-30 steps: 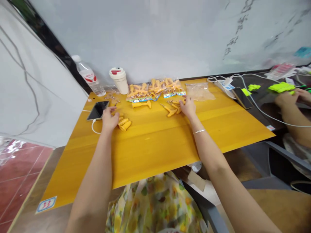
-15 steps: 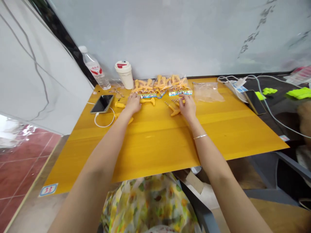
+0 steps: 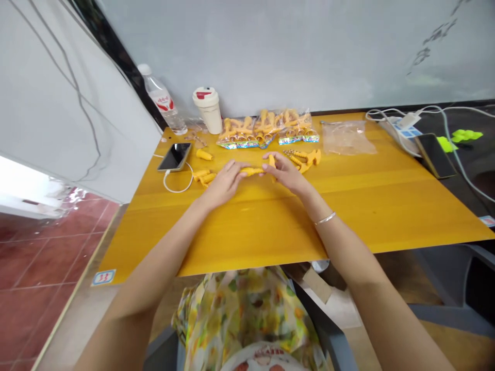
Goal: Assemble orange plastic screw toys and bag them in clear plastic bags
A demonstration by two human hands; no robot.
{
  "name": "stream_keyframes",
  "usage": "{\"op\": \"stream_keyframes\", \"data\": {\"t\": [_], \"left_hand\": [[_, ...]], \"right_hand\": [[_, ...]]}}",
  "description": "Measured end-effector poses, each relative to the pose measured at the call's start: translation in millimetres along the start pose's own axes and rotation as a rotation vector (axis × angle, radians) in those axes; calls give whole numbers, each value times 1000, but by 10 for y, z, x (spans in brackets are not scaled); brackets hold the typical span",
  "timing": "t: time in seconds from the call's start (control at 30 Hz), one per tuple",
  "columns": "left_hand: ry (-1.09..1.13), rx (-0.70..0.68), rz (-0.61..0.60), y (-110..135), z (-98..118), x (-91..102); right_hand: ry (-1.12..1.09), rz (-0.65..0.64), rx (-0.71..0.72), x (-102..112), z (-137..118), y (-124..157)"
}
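Clear bottle, red-and-white label, back left of yellow-brown tabletop; white lidded cup right of it. Phone in front of bottle, dark screen, white cable plugged in. Right: second phone, near what looks like a power strip, cables partly hiding it. Bright green pieces beyond. Whiteboard behind, blurred dark writing. Number tag at front-left corner. Red tile floor lower left.

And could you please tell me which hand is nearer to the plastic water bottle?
Left. The left hand is in front of the plastic water bottle and to its right; the right hand is farther right.
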State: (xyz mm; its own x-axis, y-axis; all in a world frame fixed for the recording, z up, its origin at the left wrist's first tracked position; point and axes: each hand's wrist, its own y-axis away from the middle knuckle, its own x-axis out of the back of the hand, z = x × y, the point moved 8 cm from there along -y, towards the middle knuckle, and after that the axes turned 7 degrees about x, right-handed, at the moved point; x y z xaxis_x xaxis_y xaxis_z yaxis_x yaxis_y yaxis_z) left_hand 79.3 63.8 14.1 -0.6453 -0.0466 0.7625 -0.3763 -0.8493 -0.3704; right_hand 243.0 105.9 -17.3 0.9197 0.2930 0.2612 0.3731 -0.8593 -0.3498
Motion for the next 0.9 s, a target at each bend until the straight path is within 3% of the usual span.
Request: {"op": "stream_keyframes", "data": {"t": [0.2, 0.27, 0.37, 0.43, 0.47, 0.53, 0.6, 0.73, 0.9], "left_hand": [[320, 404, 41, 102, -417, 367], [375, 455, 6, 55, -457, 426], [501, 586, -93, -1, -605, 448], [555, 721, -74, 8, -835, 534], [532, 778, -5, 22, -980, 635], [335, 737, 136, 2, -1189, 890], [98, 664, 165, -29, -1326, 1019], [-226, 617, 41, -65, -1514, 890], [-411, 593, -112, -30, -1585, 665]], "right_hand": [[746, -90, 620, -443, -657, 228], [900, -126, 741, -568, -718, 295], [996, -41, 813, -488, -757, 320], [1024, 70, 810, -284, -766, 301], [1033, 137, 792, -149, -763, 283], [1034, 262, 726, 130, -731, 238], [1002, 355, 634, 368, -649, 188], [898, 419, 450, 639, -364, 106], [739, 532, 207, 1035, 88, 82]]}}
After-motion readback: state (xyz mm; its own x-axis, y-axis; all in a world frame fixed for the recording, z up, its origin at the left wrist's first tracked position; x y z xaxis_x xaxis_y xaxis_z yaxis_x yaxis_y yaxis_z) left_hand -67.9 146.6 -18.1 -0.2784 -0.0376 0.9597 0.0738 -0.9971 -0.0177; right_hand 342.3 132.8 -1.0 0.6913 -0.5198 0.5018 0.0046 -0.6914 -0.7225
